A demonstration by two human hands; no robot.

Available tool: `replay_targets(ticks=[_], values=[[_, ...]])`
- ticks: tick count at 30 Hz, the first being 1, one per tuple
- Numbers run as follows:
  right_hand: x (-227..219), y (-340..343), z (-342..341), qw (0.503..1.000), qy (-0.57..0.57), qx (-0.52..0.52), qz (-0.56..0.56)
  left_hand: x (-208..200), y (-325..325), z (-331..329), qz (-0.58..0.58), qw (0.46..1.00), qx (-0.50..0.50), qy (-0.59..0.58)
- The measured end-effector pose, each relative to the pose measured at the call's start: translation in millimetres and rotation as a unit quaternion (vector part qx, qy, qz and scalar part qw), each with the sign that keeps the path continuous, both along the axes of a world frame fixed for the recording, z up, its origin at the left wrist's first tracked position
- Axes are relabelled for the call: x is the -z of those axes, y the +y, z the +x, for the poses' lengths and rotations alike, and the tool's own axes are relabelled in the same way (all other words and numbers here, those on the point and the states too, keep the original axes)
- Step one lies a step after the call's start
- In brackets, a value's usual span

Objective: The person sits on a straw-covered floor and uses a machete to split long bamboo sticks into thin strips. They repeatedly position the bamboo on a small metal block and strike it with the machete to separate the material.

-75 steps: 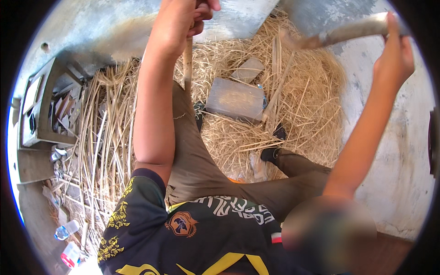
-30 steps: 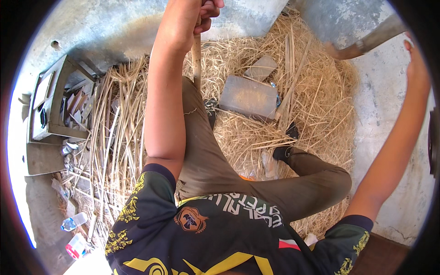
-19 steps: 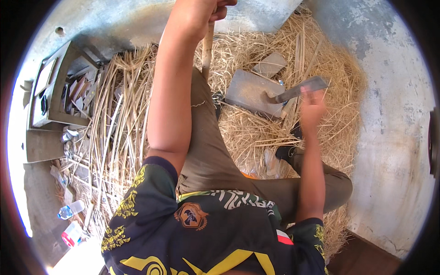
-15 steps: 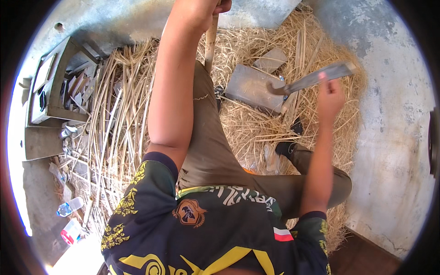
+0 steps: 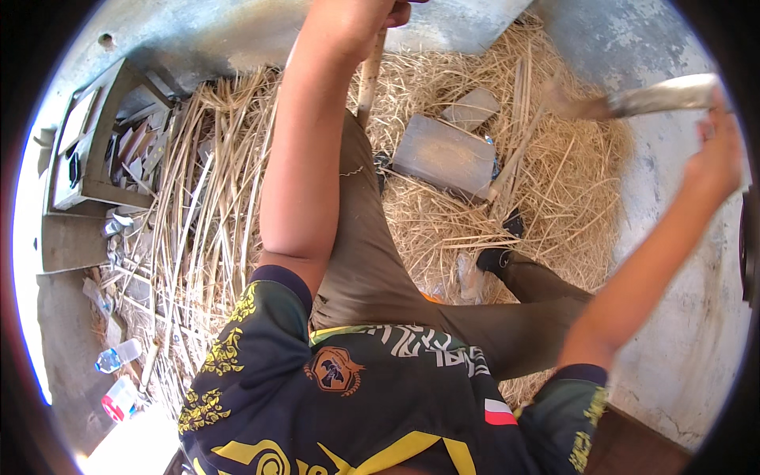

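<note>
At the top edge my left hand [image 5: 360,28], partly cut off, is closed with curled fingers around a pale bamboo pole [image 5: 369,87]. The pole stands beside my left knee, its upper end hidden by the hand. Raised out to the right near the wall, my right hand [image 5: 715,154] grips a billhook [image 5: 669,93], whose hooked end is dark and smeared by motion. The billhook is apart from everything else. Between the two hands, a grey rectangular block [image 5: 443,154] dusted with shavings lies on the straw-like fibres [image 5: 443,222].
Long split bamboo strips [image 5: 214,182] lie piled on the left, next to a wooden box frame [image 5: 99,150] holding scraps. A flat grey slab [image 5: 473,108] sits behind the block. Two plastic bottles, one clear [image 5: 119,356], lie lower left. A pale wall [image 5: 673,237] rises at right.
My right hand has swung up and to the right with the billhook, away from above the block. My left hand and the bamboo pole have shifted only slightly to the right.
</note>
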State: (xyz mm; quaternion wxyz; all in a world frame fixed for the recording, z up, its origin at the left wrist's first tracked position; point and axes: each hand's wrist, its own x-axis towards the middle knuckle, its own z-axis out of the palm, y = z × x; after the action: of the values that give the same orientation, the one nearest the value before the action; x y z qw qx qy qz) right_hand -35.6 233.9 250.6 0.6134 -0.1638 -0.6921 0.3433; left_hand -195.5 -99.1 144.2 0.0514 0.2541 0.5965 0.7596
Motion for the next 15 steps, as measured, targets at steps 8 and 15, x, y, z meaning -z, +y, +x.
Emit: replay_targets(ticks=[8,15], values=[[259.4,-52.4,-21.8,0.951,-0.298,0.005,-0.080,4.6,15.0,1.5,-0.067,0.997,-0.022,0.009],[96.5,-73.5,-21.5,0.953,-0.267,-0.146,-0.006,30.3,50.5,0.7,-0.100,0.992,0.010,0.079]])
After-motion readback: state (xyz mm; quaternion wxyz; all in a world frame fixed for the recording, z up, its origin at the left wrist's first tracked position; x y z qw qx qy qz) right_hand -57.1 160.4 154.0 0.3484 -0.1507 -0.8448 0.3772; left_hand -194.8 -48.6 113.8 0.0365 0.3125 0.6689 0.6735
